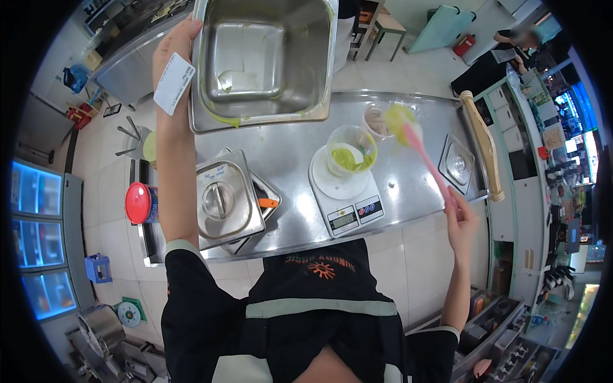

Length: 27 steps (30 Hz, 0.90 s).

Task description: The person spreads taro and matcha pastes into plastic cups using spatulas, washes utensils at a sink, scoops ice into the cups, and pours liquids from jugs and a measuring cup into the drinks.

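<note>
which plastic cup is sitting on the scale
The clear cup with green paste inside: it stands on the white scale, while the other cup, beyond it, is off the scale.

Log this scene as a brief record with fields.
Left hand: grips a deep, square stainless-steel pan, green smears on its rim
Right hand: holds a pink-handled spatula, its head coated in green paste
Scale: white digital kitchen scale, bearing a clear plastic cup partly filled with green paste
Table: shiny steel worktop
Table's right end: small rectangular steel lid
</note>
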### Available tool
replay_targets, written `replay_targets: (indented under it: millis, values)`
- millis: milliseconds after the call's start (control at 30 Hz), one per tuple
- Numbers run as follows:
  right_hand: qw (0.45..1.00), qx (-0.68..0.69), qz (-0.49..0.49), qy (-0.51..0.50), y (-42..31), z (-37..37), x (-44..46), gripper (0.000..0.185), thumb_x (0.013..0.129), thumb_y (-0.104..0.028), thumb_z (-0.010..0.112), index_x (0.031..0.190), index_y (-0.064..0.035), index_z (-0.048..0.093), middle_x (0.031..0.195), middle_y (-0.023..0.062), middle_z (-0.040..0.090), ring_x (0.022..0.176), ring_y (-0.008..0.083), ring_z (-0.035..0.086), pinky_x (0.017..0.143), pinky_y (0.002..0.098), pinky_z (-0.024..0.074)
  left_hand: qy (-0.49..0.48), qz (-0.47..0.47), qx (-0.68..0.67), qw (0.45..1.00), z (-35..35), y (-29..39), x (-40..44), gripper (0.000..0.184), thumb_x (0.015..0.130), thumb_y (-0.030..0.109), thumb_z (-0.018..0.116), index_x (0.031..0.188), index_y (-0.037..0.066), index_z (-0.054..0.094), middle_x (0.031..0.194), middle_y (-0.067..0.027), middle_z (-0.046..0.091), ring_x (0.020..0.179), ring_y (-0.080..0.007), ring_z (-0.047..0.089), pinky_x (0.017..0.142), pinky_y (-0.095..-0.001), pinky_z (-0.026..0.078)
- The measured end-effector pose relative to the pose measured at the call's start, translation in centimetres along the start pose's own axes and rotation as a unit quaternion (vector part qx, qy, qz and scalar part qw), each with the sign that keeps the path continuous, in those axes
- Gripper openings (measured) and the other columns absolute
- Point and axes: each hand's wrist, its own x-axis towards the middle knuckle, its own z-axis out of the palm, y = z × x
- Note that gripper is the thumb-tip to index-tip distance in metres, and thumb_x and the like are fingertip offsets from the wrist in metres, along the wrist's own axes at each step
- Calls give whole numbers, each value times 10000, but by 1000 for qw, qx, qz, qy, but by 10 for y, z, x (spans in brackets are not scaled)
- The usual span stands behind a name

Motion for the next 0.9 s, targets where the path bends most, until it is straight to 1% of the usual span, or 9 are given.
replay_targets:
  millis: [167, 200, 267, 367, 500, 600, 667, 867, 900]
  values:
    - [995, 61, -47, 61, -14, -19, -1, 282, 786, -26, 525, 1066, 7, 544, 784, 70, 595, 695, 67, 536, 579, 171, 403, -4, -23, 48, 999, -5, -7, 0, 210, 824, 239, 441, 753, 71, 544, 634, 36, 469, 558, -44, 440, 511, -187, 355]
    - [994, 80, -51, 52, -19, -21, -1, 312, 785, -5, 494, 1096, 20, 505, 766, 73, 586, 640, 59, 521, 551, 161, 388, 1, -42, 35, 998, -7, -10, 0, 211, 814, 236, 453, 775, 57, 558, 652, 27, 494, 563, -49, 454, 513, -184, 362]
    - [987, 152, -59, 15, -30, -26, -1, 312, 786, -8, 479, 1096, 29, 487, 761, 81, 582, 580, 52, 498, 508, 156, 369, 11, -76, 9, 997, -15, -20, 2, 229, 795, 229, 476, 819, 29, 584, 688, 8, 544, 573, -60, 481, 517, -178, 376]
    - [967, 245, -44, -42, -49, -24, 0, 313, 785, -20, 463, 1092, 40, 461, 762, 97, 581, 506, 50, 460, 447, 155, 336, -46, -109, -108, 987, -30, -43, 13, 229, 800, 243, 450, 782, 53, 578, 678, 10, 538, 586, -65, 480, 537, -186, 383]
    - [930, 350, -17, -112, -74, -4, 4, 332, 775, -33, 460, 1097, 43, 435, 768, 118, 585, 478, 59, 454, 408, 158, 325, -70, -92, -215, 970, -42, -59, 12, 186, 788, 167, 373, 771, 51, 517, 729, -9, 524, 632, -101, 491, 579, -203, 397]
    - [887, 414, -9, -205, -98, 3, 8, 389, 765, -20, 452, 1143, 45, 384, 834, 142, 580, 509, 75, 476, 446, 171, 362, -58, -100, -223, 968, -45, -60, 4, 171, 782, 154, 365, 748, 51, 497, 704, -21, 516, 625, -100, 493, 577, -208, 407]
    - [847, 449, -16, -285, -111, 8, 14, 425, 776, -29, 455, 1182, 34, 348, 916, 157, 565, 563, 92, 499, 487, 187, 391, -83, -130, -238, 959, -59, -71, 6, 211, 789, 148, 366, 851, 23, 524, 780, -52, 562, 673, -129, 541, 629, -232, 445]
    - [791, 482, 4, -376, -150, 50, 30, 456, 842, -157, 458, 1238, -3, 295, 975, 144, 549, 619, 101, 502, 538, 208, 406, -133, -152, -243, 949, -69, -92, 0, 277, 802, 178, 378, 931, -9, 536, 838, -98, 588, 749, -166, 581, 695, -272, 481]
    - [782, 497, -29, -375, -153, 57, 29, 466, 849, -192, 450, 1243, -5, 288, 983, 144, 546, 624, 105, 505, 546, 217, 409, -93, -161, -236, 954, -62, -83, -5, 289, 804, 178, 364, 952, -10, 527, 870, -102, 586, 778, -171, 579, 708, -278, 482]
